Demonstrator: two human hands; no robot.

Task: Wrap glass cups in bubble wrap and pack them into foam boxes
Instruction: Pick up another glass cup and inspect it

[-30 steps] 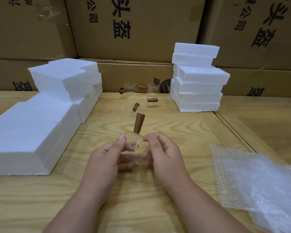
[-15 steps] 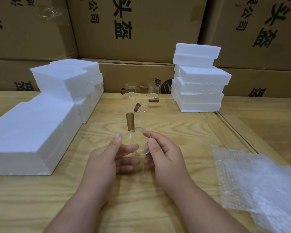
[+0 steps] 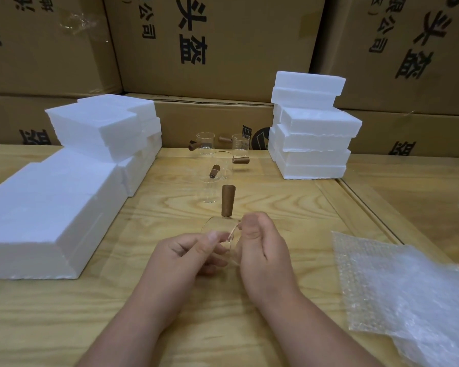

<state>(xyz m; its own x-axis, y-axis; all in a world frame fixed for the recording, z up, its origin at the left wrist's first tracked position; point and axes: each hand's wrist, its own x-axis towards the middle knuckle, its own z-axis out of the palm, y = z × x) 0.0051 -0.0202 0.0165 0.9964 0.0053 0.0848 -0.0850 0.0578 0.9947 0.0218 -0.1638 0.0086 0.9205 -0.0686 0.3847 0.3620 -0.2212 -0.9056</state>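
I log both hands holding one clear cup [image 3: 219,229] above the wooden table [image 3: 249,327]: left hand [image 3: 186,256] and right hand [image 3: 260,250] fingers curl round its glass, brown handle [image 3: 226,200] pointing away beyond the fingertips. Four more cups [image 3: 221,165] stand further off, none in the closed white foam boxes [image 3: 313,133]. Bubble wrap [image 3: 408,287] lies right of the right fingers.

Clear glossy glass cup [image 3: 220,229] with matt brown wooden handle [image 3: 226,200]; grainy pale wood table [image 3: 64,313]; matt white foam boxes [image 3: 310,128] at one o'clock; shiny, dimpled bubble wrap [image 3: 408,292] at four o'clock.
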